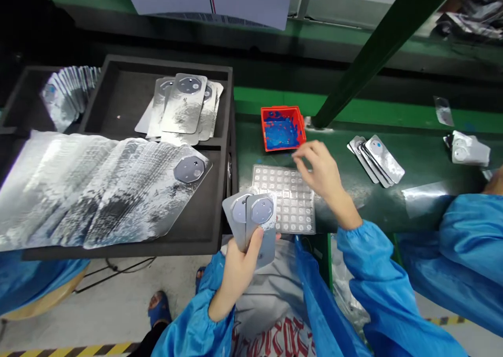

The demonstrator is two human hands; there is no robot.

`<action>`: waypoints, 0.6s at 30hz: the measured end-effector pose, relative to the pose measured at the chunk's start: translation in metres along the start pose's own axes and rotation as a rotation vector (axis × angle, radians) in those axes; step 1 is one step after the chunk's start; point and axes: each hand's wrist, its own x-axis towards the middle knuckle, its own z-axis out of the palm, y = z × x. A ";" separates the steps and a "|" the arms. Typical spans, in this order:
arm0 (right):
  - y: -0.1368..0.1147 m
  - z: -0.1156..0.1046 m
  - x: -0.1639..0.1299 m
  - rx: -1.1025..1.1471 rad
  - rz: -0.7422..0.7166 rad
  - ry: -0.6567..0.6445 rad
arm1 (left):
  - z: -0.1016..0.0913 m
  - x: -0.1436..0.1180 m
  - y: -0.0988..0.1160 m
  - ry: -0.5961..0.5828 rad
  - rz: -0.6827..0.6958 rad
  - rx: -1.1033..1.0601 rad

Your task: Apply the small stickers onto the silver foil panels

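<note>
My left hand [241,270] grips two silver phone back covers [264,239], fanned so that both dark camera areas show, with the thumb across their faces. Over the right part of a clear plastic tray [283,226] with rows of small round parts hovers my right hand [320,168]. Its thumb and fingertips are drawn together in a pinch; whatever may be between them is too small to make out. Just beyond those fingertips stands a red bin [264,129] with many small blue pieces [281,134] inside.
Left of me, black trays [129,79] carry a long fanned row of phone back covers [98,194] and a loose pile [184,106]. More covers [379,160] lie to the right. A green post [365,64] slants above the bench. A co-worker's blue sleeve [471,226] is at the right.
</note>
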 end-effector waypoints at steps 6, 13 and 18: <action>-0.019 0.010 -0.047 0.018 0.047 -0.162 | 0.003 0.014 0.012 -0.001 -0.057 0.066; -0.019 0.011 -0.034 0.128 0.130 -0.256 | 0.002 0.020 0.012 0.079 -0.099 0.081; -0.039 -0.001 -0.032 0.409 0.257 -0.135 | 0.005 0.018 0.013 0.037 -0.094 0.044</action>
